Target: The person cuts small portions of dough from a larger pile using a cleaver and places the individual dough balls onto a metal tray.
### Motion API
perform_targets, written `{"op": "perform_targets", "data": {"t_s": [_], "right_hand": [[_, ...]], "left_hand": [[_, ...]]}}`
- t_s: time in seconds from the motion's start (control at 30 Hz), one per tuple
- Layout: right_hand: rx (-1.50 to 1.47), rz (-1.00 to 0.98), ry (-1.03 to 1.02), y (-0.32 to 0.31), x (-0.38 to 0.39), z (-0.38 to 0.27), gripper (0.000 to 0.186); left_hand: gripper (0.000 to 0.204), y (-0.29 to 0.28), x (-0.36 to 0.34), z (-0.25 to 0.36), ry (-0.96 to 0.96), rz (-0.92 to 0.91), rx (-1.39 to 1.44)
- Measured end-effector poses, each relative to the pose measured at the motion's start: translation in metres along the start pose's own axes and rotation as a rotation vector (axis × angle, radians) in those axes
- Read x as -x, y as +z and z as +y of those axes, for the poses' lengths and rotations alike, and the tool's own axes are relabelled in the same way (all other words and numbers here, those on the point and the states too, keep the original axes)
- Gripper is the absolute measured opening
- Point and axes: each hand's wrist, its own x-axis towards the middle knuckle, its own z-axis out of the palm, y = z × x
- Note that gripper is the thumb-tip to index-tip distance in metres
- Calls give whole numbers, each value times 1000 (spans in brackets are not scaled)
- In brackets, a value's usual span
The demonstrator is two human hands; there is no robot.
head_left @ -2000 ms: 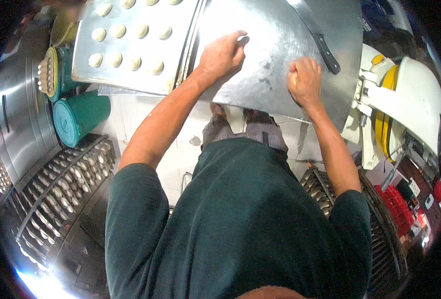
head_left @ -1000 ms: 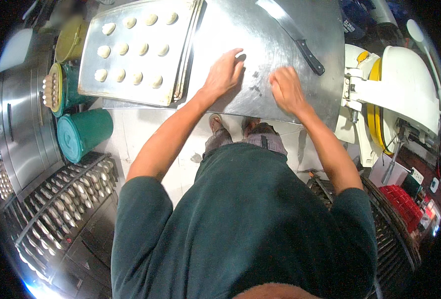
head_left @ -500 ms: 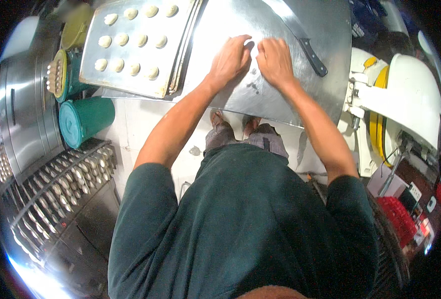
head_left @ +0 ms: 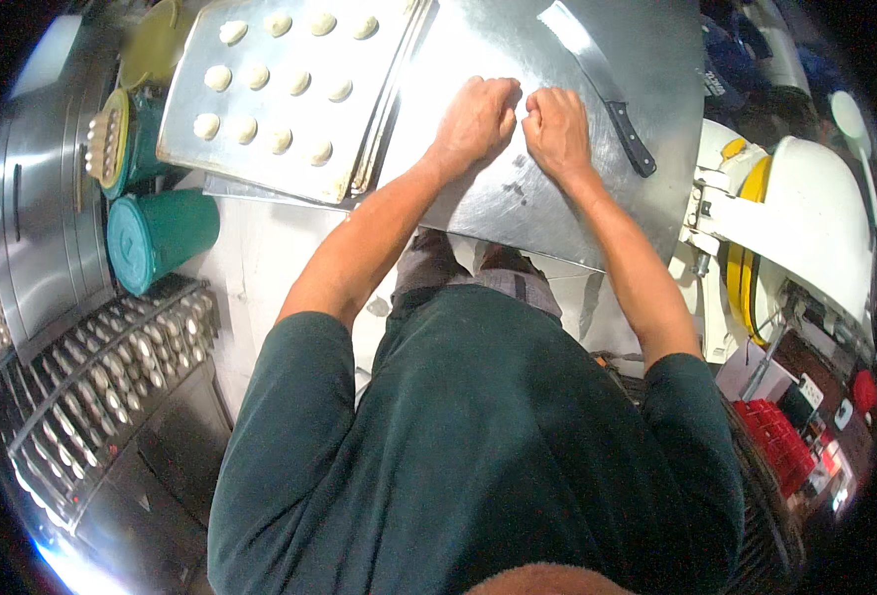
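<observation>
My left hand (head_left: 476,119) and my right hand (head_left: 558,129) are side by side over the steel table (head_left: 567,226), a small gap between them. Both have their fingers curled down, and whatever they may hold is hidden beneath them. To the left of my left hand lies a metal baking tray (head_left: 270,107), stacked on other trays, bearing rows of small pale dough pieces (head_left: 299,82). A large knife (head_left: 629,137) with a black handle rests on the table right of my right hand, its wide blade pointing away from me.
On the left stand a lidded teal bin (head_left: 175,236), an egg carton (head_left: 109,139) on another bin, and a rack (head_left: 61,397) with many pale rounded pieces. A white machine (head_left: 815,213) with a yellow band is right of the table. Lower right sits a red crate (head_left: 773,446).
My left hand's fingers have curled in more, and both hands have shifted slightly to the right. The view has moved a little; the tray and the knife lie as before.
</observation>
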Motion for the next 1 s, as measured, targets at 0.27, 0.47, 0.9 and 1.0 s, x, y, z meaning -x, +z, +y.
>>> {"op": "perform_targets", "data": {"t_s": [0.27, 0.47, 0.9, 1.0], "right_hand": [[52, -51, -60, -49, 69, 25, 11], [5, 84, 80, -10, 14, 0, 11], [-41, -49, 216, -48, 42, -7, 36], [82, 2, 272, -86, 30, 32, 48]], "left_hand": [[38, -53, 19, -32, 135, -339, 37], [27, -9, -10, 11, 145, -8, 111], [67, -9, 15, 6, -67, -38, 113], [73, -41, 23, 0, -186, -276, 200]]}}
